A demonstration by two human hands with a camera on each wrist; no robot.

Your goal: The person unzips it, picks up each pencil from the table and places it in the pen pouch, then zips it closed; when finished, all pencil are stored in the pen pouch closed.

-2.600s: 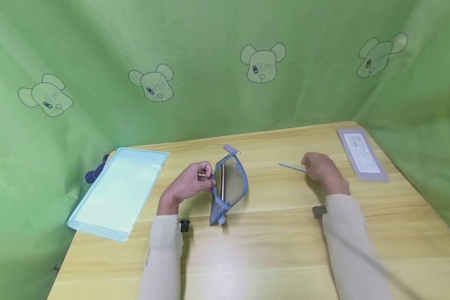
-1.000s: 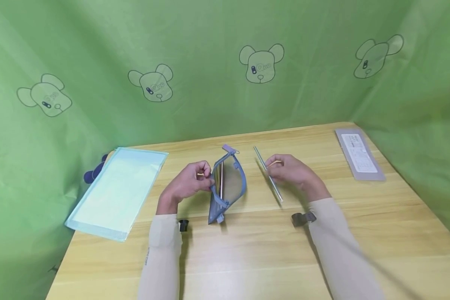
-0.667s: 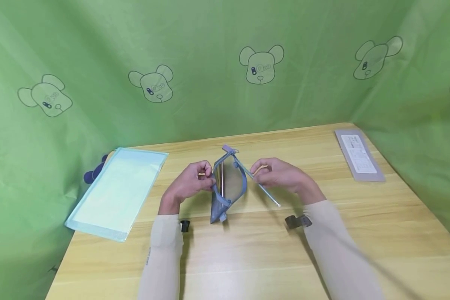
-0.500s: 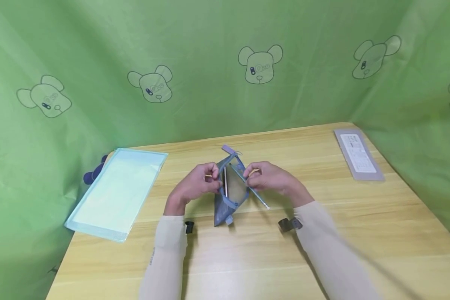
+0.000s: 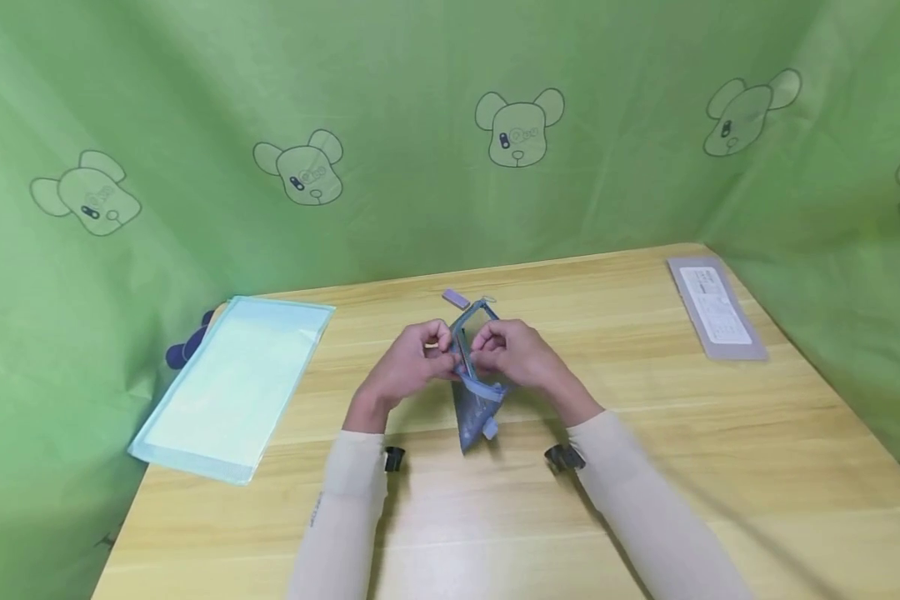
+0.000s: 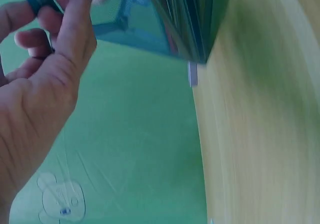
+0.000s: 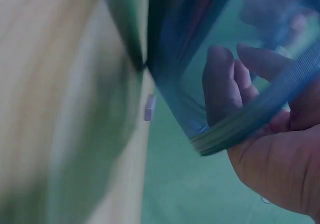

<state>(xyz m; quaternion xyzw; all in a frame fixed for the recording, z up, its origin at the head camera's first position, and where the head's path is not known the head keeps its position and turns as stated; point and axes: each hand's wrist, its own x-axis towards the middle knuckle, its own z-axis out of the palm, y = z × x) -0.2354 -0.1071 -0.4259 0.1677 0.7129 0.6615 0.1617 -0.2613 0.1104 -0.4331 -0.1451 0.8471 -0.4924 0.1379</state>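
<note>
A blue mesh zip pouch (image 5: 480,412) stands with its mouth spread and several slim items inside. My left hand (image 5: 418,358) pinches its left rim; the left wrist view shows finger and thumb on the blue edge. My right hand (image 5: 513,354) is at the mouth, fingers bent toward the left hand. In the right wrist view the right fingers (image 7: 222,78) show behind the blue zip edge. The thin blue-green pencil that this hand carried is largely hidden by hand and pouch, and I cannot tell whether the fingers still hold it.
A small purple block (image 5: 456,298) lies just behind the pouch. On the left is a pale blue, clear-fronted sleeve (image 5: 236,387), with a dark purple object (image 5: 187,346) beside it. A grey labelled packet (image 5: 716,308) lies at right. Green curtains (image 5: 390,233) border the wooden table (image 5: 480,533).
My right hand carried the pencil leftward, turned it and brought it to the pouch mouth, where its white end dropped from sight. My left hand and the pouch shifted right, away from the purple block.
</note>
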